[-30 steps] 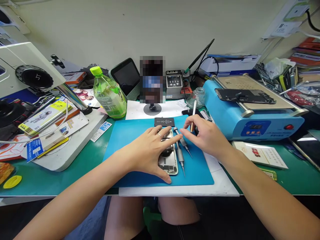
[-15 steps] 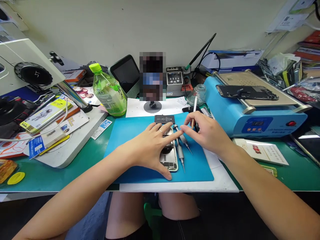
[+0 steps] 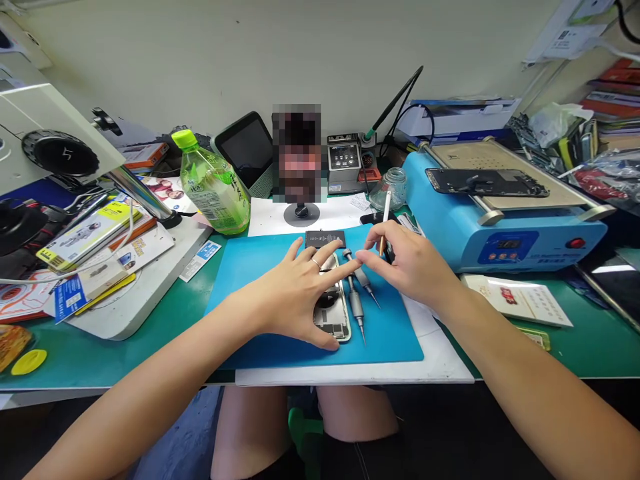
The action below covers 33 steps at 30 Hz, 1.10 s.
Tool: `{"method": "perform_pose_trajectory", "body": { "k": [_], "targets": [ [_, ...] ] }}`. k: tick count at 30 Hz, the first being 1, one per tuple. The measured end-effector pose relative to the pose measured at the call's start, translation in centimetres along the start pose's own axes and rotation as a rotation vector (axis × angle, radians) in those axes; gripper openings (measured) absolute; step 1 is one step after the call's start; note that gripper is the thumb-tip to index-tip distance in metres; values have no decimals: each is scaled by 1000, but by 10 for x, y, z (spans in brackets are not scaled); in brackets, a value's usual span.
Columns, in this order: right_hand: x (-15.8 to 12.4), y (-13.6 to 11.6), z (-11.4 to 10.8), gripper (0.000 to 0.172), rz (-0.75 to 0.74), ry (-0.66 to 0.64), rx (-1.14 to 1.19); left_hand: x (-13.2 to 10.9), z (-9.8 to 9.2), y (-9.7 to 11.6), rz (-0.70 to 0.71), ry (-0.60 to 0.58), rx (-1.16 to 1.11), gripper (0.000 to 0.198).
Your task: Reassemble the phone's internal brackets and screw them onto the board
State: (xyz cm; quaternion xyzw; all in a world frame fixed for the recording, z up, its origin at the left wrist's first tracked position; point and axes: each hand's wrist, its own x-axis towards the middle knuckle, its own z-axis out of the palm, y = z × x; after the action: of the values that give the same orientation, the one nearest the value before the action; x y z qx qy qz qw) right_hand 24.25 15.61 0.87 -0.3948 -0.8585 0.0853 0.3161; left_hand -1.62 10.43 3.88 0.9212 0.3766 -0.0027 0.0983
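Note:
My left hand [image 3: 295,287], fingers spread and a ring on one, rests over an opened phone housing [image 3: 341,313] and hides much of it. Its thumb lies by the housing's lower end. My right hand [image 3: 407,257] is closed at the housing's upper right, thumb and forefinger nearly together beside my left index fingertip. A slim white-and-copper stick [image 3: 387,210] rises from among its fingers. Whether the fingertips pinch anything small is hidden. Between the hands lie two grey precision screwdrivers [image 3: 356,303]. A black phone battery [image 3: 324,239] sits just above the housing.
A blue mat [image 3: 270,350] lies under the work. At right stands a blue heating machine [image 3: 465,233] with a phone screen [image 3: 490,183] on top. A green drink bottle [image 3: 215,193], microscope base [image 3: 133,310], soldering station [image 3: 343,163] and glass jar [image 3: 393,187] surround the mat.
The view has shifted slightly, so most things appear a little further left. My left hand's far fingers look slightly more spread. The right hand keeps its pose with the stick.

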Motion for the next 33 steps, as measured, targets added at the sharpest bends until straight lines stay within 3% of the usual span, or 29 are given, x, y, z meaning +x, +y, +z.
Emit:
{"method": "perform_pose_trajectory", "body": {
  "k": [14,22,30,33],
  "targets": [
    [0,3,1,41,14,-48,-23,-21,-10,-13,-92,-35,102,127],
    [2,3,0,43,23,-69,-33,-25,-15,-35,-7,-65,148,122],
    [1,5,0,43,18,-61,-40,-29,-13,-50,9,-42,105,123],
    [1,6,0,45,11,-62,-43,-39,-13,-54,-32,32,30,128]
  ]
}}
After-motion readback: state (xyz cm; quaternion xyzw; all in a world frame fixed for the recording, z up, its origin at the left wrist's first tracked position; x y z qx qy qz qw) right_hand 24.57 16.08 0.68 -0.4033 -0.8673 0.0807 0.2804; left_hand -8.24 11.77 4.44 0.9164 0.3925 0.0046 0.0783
